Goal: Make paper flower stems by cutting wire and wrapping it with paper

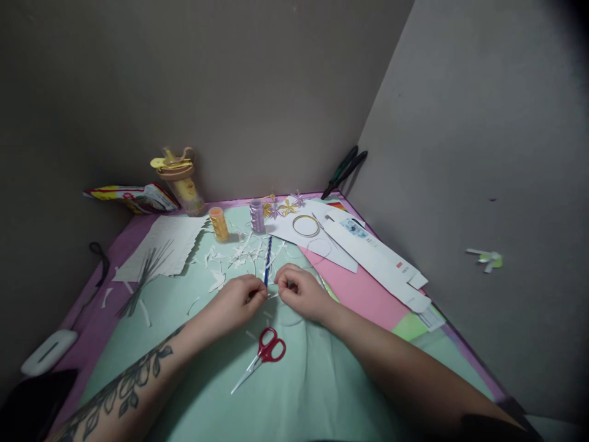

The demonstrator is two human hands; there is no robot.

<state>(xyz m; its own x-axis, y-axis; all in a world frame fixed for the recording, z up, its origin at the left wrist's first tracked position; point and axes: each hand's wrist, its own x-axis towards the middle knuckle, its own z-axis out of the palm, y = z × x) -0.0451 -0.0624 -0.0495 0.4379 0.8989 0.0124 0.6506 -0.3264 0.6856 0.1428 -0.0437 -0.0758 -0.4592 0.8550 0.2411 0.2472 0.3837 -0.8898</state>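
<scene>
My left hand [242, 298] and my right hand [300, 291] meet over the mint-green cloth [294, 393], both with fingers pinched together on a small white paper strip [271, 294] between them. A blue pencil [267, 260] lies just beyond my fingertips, pointing away from me. Red-handled scissors [265, 354] lie on the cloth just below my hands. White paper scraps [234, 255] are scattered beyond the hands.
At the back stand an orange spool [218, 223], a purple spool [257, 215], a yellow-lidded bottle [180, 180] and a snack bag [133, 197]. Small paper flowers [283, 207], a tape ring [306, 225], white sheets [377, 258], pink paper [363, 288] and black pliers [344, 170] lie right. Thin sticks [143, 276] lie left.
</scene>
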